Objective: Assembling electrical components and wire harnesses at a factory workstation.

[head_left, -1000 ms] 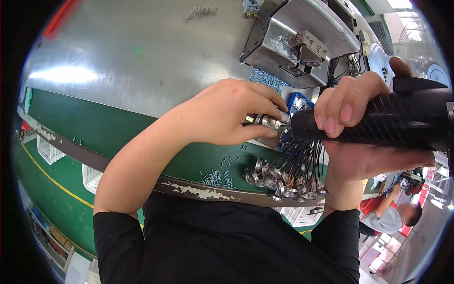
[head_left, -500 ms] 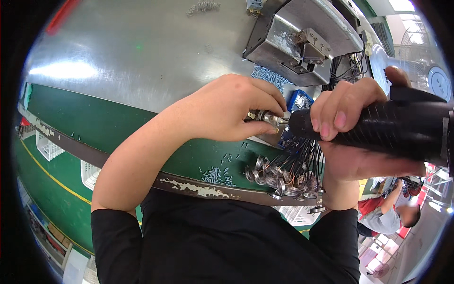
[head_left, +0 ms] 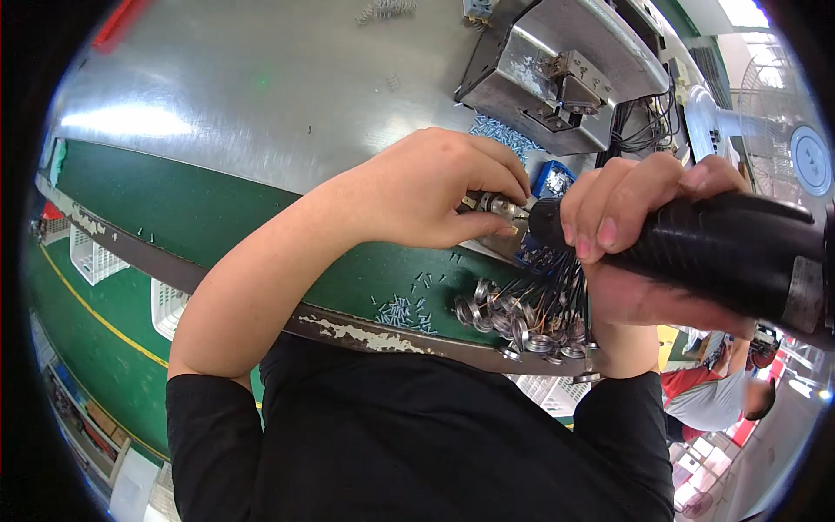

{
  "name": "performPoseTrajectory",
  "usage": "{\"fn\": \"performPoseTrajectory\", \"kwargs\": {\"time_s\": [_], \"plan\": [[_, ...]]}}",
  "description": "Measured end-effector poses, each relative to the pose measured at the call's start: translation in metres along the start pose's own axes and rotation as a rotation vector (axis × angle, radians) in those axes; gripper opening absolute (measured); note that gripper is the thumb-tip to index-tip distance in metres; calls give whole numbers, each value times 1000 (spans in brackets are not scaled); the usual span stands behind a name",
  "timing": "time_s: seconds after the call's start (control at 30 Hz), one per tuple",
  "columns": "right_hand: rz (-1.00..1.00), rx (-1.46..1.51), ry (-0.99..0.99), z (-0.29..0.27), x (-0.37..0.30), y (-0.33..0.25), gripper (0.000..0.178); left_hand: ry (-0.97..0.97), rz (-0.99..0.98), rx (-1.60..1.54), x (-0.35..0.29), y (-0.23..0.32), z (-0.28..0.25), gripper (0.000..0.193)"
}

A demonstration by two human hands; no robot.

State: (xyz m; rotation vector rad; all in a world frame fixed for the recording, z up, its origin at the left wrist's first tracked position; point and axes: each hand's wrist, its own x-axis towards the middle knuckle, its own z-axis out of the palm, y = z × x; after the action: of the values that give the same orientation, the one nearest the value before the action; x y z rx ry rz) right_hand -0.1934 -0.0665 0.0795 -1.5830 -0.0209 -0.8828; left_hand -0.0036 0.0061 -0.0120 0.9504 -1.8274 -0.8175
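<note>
My left hand (head_left: 439, 187) pinches a small silvery metal fitting (head_left: 500, 206) between thumb and fingers, and much of it is hidden by the hand. My right hand (head_left: 631, 209) wraps round a black power screwdriver (head_left: 731, 244) lying nearly level. Its nose meets the fitting's right end; whether the bit sits in a screw is too small to tell. Just below the screwdriver's nose lies a bunch of round metal parts on black wires (head_left: 522, 326). Beyond the hands stands a blue tray (head_left: 553, 180) of small parts.
A bent metal fixture (head_left: 565, 78) stands at the back right. Loose screws lie in a far pile (head_left: 503, 133) and a near pile (head_left: 404, 315) on the green mat (head_left: 217, 204). The worn bench edge (head_left: 348, 335) runs before me. A person (head_left: 713, 396) is at right.
The rear of the screwdriver has dipped, tilting the tool, and my right fingers have shifted on it. My left hand keeps its pinch on the fitting. The whole view has shifted slightly.
</note>
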Motion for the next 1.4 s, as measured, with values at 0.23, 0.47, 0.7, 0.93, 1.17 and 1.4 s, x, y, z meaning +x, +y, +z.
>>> {"fn": "performPoseTrajectory", "kwargs": {"time_s": [0.23, 0.47, 0.7, 0.93, 1.17, 1.4], "plan": [[0, 64, -15, -9, 10, -11, 112, 3, -7, -4, 1, 2, -3, 27], [-12, -15, 37, -30, 45, -32, 109, -46, 3, 20, 8, 1, -4, 29], [-85, -64, 430, -60, 64, -8, 110, -70, -24, 0, 8, 9, -5, 33], [-42, -102, 632, -45, 82, 0, 104, -101, -57, -16, 13, 11, -6, 33], [144, -181, 1052, 10, 104, -3, 90, -92, -57, -15, 12, 9, -8, 33], [29, -51, 673, -48, 83, 8, 101, -86, -38, -10, 11, 9, -9, 32]]}}
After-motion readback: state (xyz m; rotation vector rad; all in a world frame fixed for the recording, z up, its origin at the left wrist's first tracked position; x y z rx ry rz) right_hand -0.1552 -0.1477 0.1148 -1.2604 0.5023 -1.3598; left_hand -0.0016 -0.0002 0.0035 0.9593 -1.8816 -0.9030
